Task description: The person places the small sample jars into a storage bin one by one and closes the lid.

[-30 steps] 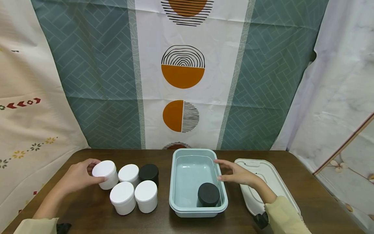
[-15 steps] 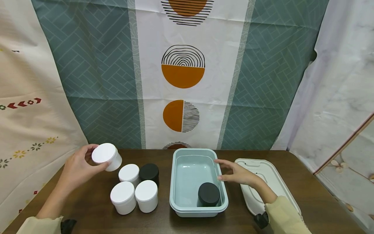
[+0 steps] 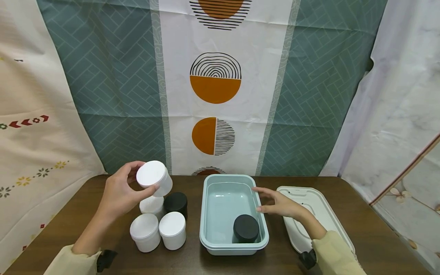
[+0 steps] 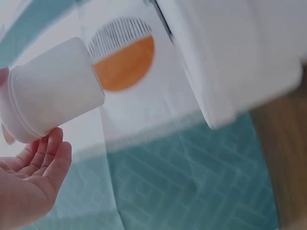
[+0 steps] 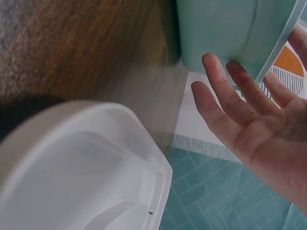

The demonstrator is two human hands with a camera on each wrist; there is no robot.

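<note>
My left hand (image 3: 121, 190) grips a white lidded jar (image 3: 151, 173) around its lid and holds it tilted in the air. The left wrist view shows the jar (image 4: 60, 88) sideways, fingers (image 4: 60, 153) at its lid end. Below it on the table are a white jar (image 3: 151, 206), two nearer white jars (image 3: 144, 229) and a black-lidded jar (image 3: 176, 202). My right hand (image 3: 280, 204) rests against the right rim of a pale blue-green plastic bin (image 3: 204, 214), its fingers (image 5: 216, 72) fairly straight beside the outer wall. One black jar (image 3: 246, 228) sits in the bin's near right part.
A white lid (image 3: 324, 214) lies on the brown table (image 3: 374, 225) to the right of the bin, partly beneath my right forearm. Patterned cloths (image 3: 216, 42) hang behind the table and at both sides.
My left hand has lifted the white jar from the far left of the group, then carried it rightward over the other jars. The right hand and the bin have stayed in place.
</note>
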